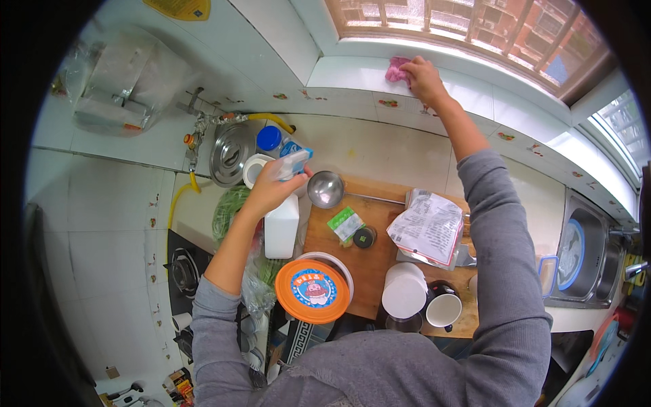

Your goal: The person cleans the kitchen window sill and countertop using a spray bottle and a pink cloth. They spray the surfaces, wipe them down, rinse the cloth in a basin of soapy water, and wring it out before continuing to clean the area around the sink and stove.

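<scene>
My right hand grips a crumpled pink cloth against the white tiled window sill. Lower on the left, my left hand is closed around a white spray bottle by its neck, just under the blue and clear trigger head. The bottle hangs upright over the counter. Close beside that hand are a steel ladle, a jar with a blue lid and a white round container.
A wooden board carries a green packet, a small dark-lidded jar and a printed bag. Nearer me stand an orange-lidded tub and a mug. A yellow gas hose runs left; a steel sink lies right.
</scene>
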Motion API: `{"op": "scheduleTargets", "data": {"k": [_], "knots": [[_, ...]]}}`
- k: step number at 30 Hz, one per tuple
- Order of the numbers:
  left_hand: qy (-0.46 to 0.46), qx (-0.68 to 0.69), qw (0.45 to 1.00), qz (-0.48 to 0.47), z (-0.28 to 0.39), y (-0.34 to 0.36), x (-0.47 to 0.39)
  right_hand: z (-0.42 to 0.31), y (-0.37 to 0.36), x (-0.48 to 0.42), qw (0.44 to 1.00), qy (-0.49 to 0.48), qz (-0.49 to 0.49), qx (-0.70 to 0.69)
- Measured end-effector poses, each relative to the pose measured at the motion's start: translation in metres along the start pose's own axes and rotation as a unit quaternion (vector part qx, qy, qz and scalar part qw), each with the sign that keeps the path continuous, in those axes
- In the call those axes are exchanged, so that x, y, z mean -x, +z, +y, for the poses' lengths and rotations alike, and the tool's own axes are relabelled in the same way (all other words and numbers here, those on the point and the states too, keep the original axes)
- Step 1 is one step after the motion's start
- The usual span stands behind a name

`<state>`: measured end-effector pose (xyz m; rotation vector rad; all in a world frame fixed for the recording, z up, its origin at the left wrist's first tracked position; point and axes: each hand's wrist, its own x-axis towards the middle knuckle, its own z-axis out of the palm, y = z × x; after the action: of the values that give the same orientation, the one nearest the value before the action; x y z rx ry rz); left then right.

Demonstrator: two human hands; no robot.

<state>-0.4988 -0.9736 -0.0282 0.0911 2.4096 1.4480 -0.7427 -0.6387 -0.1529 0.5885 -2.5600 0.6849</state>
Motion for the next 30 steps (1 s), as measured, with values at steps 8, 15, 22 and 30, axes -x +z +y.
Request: {"op": "scheduleTargets", "data": {"k": [8, 15, 22, 30], "knots": [[-0.019, -0.184, 0.982, -0.023, -0.023, 0.021, -0.036, -0.034, -0.088, 0.029, 0.825, 0.243, 0.068, -0.505], [0.019, -0.189, 0.982, -0.021, -0.030, 0.023, -0.047, 0.007, -0.180, 0.103, 0.851, 0.299, 0.098, -0.420], [0.026, -0.179, 0.977, -0.110, 0.011, 0.050, -0.060, 0.030, -0.267, 0.184, 0.835, 0.344, 0.164, -0.397], [0.068, -0.186, 0.965, -0.173, 0.049, 0.094, -0.078, 0.057, -0.336, 0.289, 0.789, 0.365, 0.260, -0.420]]}}
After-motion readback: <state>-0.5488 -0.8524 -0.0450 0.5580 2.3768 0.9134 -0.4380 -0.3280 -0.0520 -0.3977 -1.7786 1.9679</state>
